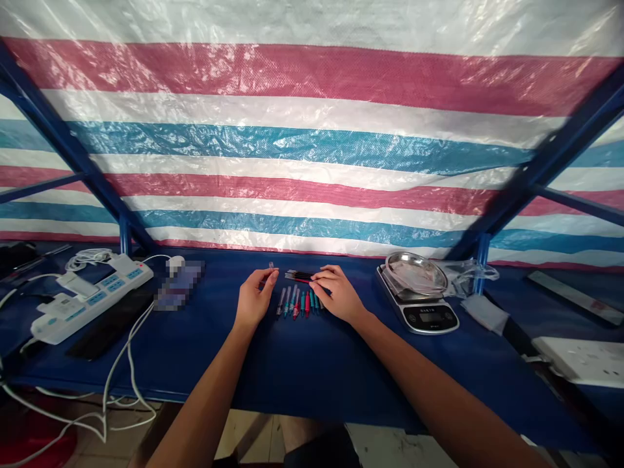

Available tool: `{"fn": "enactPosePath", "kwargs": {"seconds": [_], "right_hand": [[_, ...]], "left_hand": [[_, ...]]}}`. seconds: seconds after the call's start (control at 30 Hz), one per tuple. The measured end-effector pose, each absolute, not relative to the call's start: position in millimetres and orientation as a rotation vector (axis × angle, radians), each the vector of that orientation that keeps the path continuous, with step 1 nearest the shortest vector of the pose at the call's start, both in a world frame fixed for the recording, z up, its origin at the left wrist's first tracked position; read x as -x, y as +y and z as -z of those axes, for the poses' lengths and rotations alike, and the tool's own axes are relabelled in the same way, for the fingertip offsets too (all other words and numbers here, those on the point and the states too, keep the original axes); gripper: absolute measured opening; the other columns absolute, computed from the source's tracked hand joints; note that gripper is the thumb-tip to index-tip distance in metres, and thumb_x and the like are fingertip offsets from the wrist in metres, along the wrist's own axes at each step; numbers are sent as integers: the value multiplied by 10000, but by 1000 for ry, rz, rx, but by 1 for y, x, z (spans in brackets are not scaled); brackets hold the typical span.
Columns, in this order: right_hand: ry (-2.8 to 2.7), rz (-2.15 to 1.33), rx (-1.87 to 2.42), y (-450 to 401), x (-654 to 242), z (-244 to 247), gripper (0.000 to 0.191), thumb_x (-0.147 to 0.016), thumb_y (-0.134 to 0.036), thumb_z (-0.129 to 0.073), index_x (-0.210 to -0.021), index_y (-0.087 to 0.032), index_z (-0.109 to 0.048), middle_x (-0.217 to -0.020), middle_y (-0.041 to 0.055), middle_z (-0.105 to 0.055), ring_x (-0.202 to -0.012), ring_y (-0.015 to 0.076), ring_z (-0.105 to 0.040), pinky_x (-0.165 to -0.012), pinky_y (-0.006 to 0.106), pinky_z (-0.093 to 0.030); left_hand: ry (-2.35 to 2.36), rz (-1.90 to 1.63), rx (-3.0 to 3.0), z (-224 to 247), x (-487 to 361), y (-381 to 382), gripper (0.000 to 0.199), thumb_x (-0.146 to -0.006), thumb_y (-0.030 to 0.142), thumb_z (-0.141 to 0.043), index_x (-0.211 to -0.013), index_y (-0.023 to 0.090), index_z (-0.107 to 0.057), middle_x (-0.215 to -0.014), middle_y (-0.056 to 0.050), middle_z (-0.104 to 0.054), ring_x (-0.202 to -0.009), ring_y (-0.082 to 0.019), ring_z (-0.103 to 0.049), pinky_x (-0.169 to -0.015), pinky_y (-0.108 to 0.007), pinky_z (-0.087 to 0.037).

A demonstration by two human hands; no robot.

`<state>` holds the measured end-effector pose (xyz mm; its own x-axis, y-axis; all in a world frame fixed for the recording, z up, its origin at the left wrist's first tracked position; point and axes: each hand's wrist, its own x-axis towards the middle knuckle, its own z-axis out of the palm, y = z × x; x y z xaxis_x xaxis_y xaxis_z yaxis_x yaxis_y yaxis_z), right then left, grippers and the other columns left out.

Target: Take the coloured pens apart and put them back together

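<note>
My left hand (255,296) is closed in a pinch on a small clear plastic pen part (272,265), whose top sticks up above the fingertips. To its right lies a bunch of thin dark pen refills (295,275), with a reddish one along the near side. My right hand (338,291) curls its fingers and thumb over the right ends of these refills. Between the hands, just below the refills, stands a row of short pen barrels: clear ones (281,302) at the left, teal (303,303) and red (307,303) ones farther right. The right hand partly hides the row's end.
At right sits a digital scale (429,316) with a metal pan, beside a clear plastic bag (463,276). White power strips (97,296) and loose cables lie at left, near a dark phone-like slab (104,331). Blue metal posts (481,263) and a striped sheet (312,195) bound the table's back.
</note>
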<state>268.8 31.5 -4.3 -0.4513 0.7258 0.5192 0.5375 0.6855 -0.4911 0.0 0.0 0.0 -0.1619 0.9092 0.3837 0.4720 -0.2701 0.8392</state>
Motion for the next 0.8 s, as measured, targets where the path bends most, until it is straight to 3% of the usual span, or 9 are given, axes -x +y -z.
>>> {"fn": "enactPosePath", "kwargs": {"seconds": [0.3, 0.5, 0.63, 0.8], "right_hand": [[-2232, -317, 1006, 35, -270, 8, 309, -1113, -310, -547, -1139, -254, -849, -1115, 76, -836, -1338, 346, -602, -1121, 546, -534], [-2203, -329, 1030, 41, -281, 11, 215, -1072, -297, -621, -1023, -256, -826, -1069, 87, -810, -1227, 340, -633, -1067, 531, -543], [-2137, -374, 1086, 42, -286, 12, 154, -1047, -290, -657, -991, -249, -794, -1050, 92, -778, -1157, 324, -634, -1006, 508, -546], [-2151, -384, 1115, 45, -290, 14, 129, -1038, -301, -682, -970, -246, -777, -968, 82, -754, -1077, 306, -627, -968, 480, -530]], "left_hand": [[1662, -1351, -1830, 3, 3, 1, 414, -1039, 521, -633, -1298, 235, -782, -1073, -66, -788, -886, -215, -719, -830, -334, -580], [1715, -1346, -1825, 8, 9, 4, 398, -1037, 491, -641, -1299, 227, -784, -1015, -57, -770, -871, -215, -714, -861, -349, -576], [1695, -1340, -1843, 10, 9, 5, 361, -1041, 453, -640, -1294, 243, -788, -1044, -62, -774, -894, -223, -721, -902, -369, -586], [1752, -1285, -1911, 12, 12, 6, 300, -1034, 321, -639, -1282, 284, -803, -1127, -71, -781, -1058, -268, -724, -1015, -433, -564]]}}
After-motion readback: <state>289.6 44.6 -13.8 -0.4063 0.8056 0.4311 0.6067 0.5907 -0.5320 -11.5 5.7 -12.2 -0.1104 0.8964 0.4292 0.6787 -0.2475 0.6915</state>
